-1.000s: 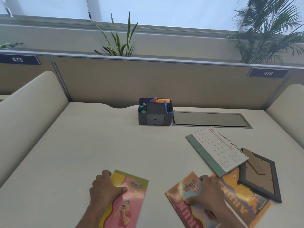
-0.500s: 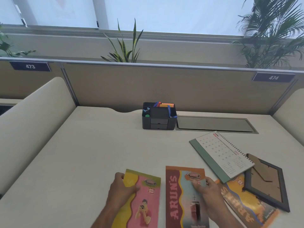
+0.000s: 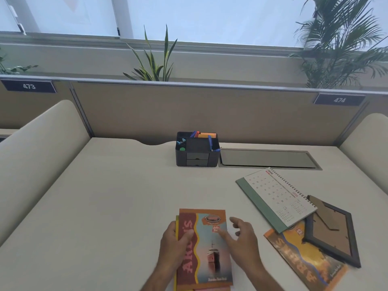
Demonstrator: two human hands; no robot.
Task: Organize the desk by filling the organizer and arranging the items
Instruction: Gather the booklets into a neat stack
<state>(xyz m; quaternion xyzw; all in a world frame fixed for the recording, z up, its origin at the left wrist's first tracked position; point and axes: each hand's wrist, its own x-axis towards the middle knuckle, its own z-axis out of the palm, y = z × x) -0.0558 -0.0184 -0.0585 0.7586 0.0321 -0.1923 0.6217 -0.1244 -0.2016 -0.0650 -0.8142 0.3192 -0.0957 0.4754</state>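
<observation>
The left hand holds the left edge of a book with a ship on it, thumb on top and fingers tucked under the side, so its grip is closed on the book. That book lies on another book with a yellow edge, which peeks out just at the left, and I think the hand pinches them together to keep the little pile neat and square. The right hand floats just beside the ship book with its fingers spread; its grip is open and holds nothing (maybe it is ready to go for the next thing). To the right, an orange book lies slanted on the desk. A calendar rests over its top corner, and a picture frame, lying face down, covers its right side. Those two are in the way, so the orange book may not slide out easily. The organizer stands at the back of the desk, well apart from the books, already holding pens and small bits. A flat grey lid sits in the desk just beside it.
</observation>
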